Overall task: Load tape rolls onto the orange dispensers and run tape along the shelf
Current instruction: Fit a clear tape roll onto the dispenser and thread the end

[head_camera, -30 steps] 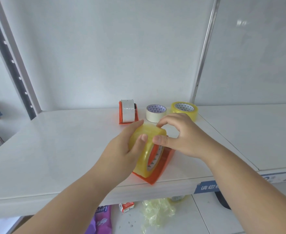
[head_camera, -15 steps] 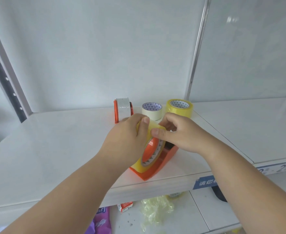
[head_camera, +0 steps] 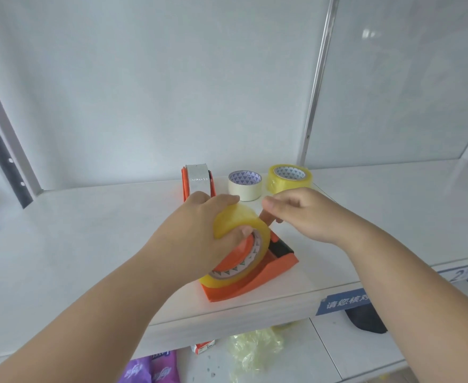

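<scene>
We see the left hand (head_camera: 199, 233) wrapped around a yellowish clear tape roll (head_camera: 241, 244), fingers over its top and the thumb pressing on the orange hub at its centre. The roll sits upright in the near orange dispenser (head_camera: 257, 275), which stands on the white shelf (head_camera: 89, 244) close to its front edge.

The right hand (head_camera: 302, 214) hovers at about 2 o'clock from the roll, fingers curled loosely with the fingertips drawn together just above the dispenser's cutter end. We cannot tell whether it pinches a tape end or holds nothing.

At 12 o'clock from the roll, toward the back wall, a second orange dispenser (head_camera: 198, 181) stands upright with a silvery grey roll in it. To its right, at roughly 1 o'clock, a cream tape roll (head_camera: 245, 186) lies flat, and just beside that a yellow tape roll (head_camera: 289, 179) also lies flat.

Below the shelf's front edge, at 6 o'clock, we see crumpled clear plastic (head_camera: 255, 349) and purple packets (head_camera: 152, 369) on a lower level. A blue label strip (head_camera: 346, 301) runs along the shelf edge at 4 o'clock.
</scene>
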Tool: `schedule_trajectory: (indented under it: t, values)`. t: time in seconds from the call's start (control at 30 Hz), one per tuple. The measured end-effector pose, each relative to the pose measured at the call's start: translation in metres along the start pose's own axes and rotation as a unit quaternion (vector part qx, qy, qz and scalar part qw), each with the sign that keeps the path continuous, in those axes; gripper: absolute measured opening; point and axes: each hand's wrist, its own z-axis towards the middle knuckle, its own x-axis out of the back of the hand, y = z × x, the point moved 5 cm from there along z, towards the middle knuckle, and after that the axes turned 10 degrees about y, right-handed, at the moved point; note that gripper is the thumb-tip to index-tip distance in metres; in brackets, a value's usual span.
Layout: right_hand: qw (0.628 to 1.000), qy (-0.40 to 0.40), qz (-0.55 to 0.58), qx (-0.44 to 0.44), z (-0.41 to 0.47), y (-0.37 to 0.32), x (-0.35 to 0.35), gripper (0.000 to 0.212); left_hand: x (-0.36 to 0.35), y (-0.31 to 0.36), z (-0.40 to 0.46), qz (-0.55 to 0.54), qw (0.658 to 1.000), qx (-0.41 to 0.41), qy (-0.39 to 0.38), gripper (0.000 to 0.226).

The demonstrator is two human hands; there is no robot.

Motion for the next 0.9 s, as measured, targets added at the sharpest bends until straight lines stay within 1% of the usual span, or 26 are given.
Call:
schedule_trajectory:
  t: [0.07,0.13,0.27,0.37,0.47,0.6,0.77,0.83,0.9]
  values:
    - [1.0,0.007,0.002,-0.009,0.001,0.004,0.003,0.037,0.0,-0.002,0.003,-0.012,1.0,0.0,-0.014,0.054]
    - [0.999,0.018,-0.033,-0.006,0.001,0.009,0.004,0.025,-0.001,-0.003,0.006,-0.019,0.999,-0.001,-0.029,0.054]
    - [0.995,0.007,-0.104,-0.007,0.0,0.017,-0.002,0.013,-0.003,-0.003,0.011,-0.029,0.999,-0.003,-0.04,0.051]
    - [0.995,0.011,-0.103,-0.006,-0.001,0.019,-0.008,0.006,-0.004,-0.002,0.013,-0.031,0.999,-0.009,-0.041,0.049]
    - [0.994,0.01,-0.111,-0.003,-0.001,0.018,-0.011,0.014,-0.004,-0.001,0.015,-0.036,0.998,-0.011,-0.045,0.048]
    - [0.991,-0.019,-0.129,-0.02,0.0,0.013,-0.013,0.021,-0.006,-0.001,0.017,-0.042,0.998,-0.008,-0.053,0.048]
    - [0.982,-0.063,-0.177,-0.031,-0.002,0.006,-0.018,0.017,-0.008,0.0,0.019,-0.04,0.998,-0.007,-0.058,0.049]
    - [0.979,-0.064,-0.191,-0.033,-0.003,0.005,-0.021,0.021,-0.009,0.002,0.019,-0.028,0.998,-0.017,-0.052,0.048]
    - [0.977,-0.05,-0.208,-0.024,-0.004,0.004,-0.022,0.021,-0.01,0.003,0.019,-0.012,0.998,-0.031,-0.045,0.048]
